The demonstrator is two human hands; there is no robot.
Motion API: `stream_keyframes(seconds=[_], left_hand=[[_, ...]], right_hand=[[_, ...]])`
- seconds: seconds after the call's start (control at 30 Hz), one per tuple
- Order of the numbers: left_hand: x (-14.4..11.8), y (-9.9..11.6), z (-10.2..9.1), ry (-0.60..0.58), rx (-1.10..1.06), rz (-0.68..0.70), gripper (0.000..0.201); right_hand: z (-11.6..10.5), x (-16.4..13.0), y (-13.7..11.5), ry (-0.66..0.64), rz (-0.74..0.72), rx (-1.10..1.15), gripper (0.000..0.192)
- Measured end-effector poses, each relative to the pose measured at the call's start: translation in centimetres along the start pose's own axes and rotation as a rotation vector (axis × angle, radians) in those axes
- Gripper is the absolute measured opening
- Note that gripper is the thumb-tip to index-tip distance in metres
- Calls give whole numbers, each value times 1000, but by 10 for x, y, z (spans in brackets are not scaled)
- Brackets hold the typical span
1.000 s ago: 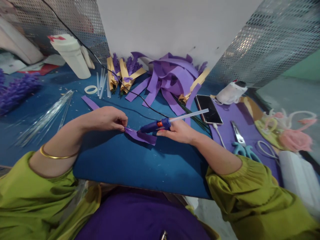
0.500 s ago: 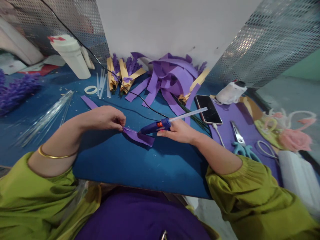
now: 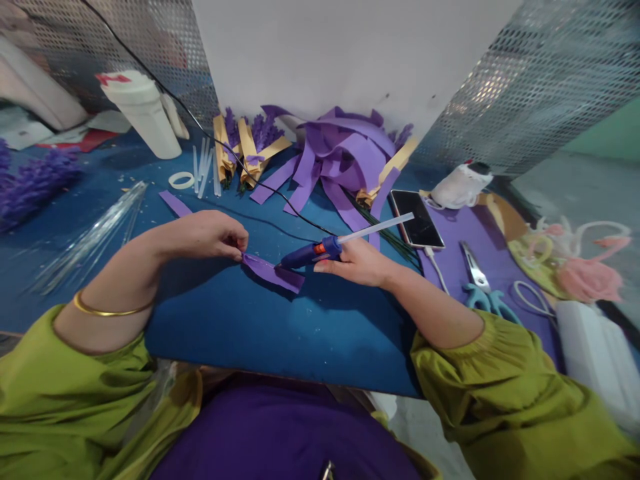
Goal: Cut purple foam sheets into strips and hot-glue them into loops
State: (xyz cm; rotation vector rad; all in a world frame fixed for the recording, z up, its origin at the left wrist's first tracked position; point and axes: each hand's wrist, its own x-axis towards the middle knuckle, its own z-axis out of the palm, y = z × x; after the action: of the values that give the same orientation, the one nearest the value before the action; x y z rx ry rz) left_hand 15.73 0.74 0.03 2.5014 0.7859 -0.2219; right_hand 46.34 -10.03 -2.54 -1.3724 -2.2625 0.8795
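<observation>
Mid-frame on the blue table [image 3: 260,333]: left hand [image 3: 207,235] pinching the left end of a purple strip [image 3: 273,272], fingertips closed on it. Right hand [image 3: 357,262] wrapped around a blue glue gun [image 3: 307,253], nozzle down on the strip, clear stick jutting toward upper right. Just right of it, a phone [image 3: 417,219] and scissors [image 3: 480,283]. Top centre, a heap of purple strips [image 3: 345,157]; upper left, a white bottle [image 3: 143,113].

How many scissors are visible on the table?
1. The scissors lie on the purple sheet right of the phone, beyond the right hand holding the glue gun. Others may be hidden under the purple strips.
</observation>
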Motion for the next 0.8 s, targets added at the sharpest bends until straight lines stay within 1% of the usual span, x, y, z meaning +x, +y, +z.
stream_keyframes(seconds=[0.2, 0.43, 0.67, 0.73, 0.8], left_hand=[[-3, -1, -2, 4, 17, -20, 20], [-1, 1, -3, -2, 40, -30, 22], [-2, 3, -4, -14, 49, -39, 23], [-2, 2, -4, -15, 40, -31, 23], [-2, 1, -3, -10, 30, -22, 23]], right_hand=[[0, -1, 2, -1, 28, -8, 45], [-2, -1, 3, -15, 26, -22, 48], [-3, -1, 3, -31, 34, -37, 46], [-4, -2, 2, -25, 15, -55, 45], [-6, -2, 0, -13, -35, -91, 43]])
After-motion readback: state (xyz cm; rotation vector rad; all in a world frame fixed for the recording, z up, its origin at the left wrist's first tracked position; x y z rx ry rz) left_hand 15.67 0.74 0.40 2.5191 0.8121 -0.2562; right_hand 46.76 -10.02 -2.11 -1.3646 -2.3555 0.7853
